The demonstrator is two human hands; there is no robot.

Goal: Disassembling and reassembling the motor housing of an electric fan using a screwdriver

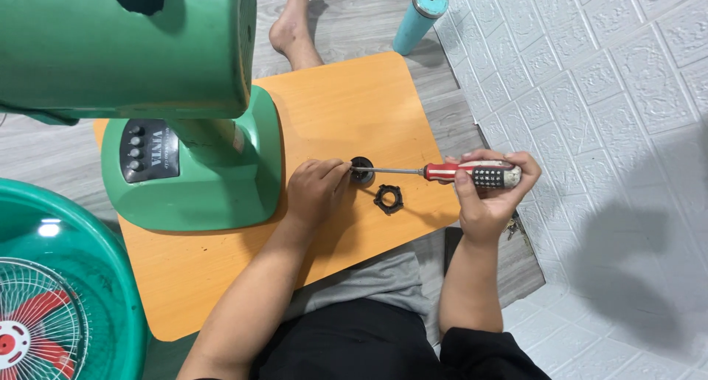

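Behind left-hand fingers [335,175], half-hidden black cap [362,171].

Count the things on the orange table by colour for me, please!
Green: 1, the fan base
Black: 2, a ring nut and a small round part at the left hand
Red: 1, the screwdriver in the right hand
Total: 4

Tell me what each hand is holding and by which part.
Right hand grips the screwdriver by its handle; left hand pinches a small black round part at its edge.
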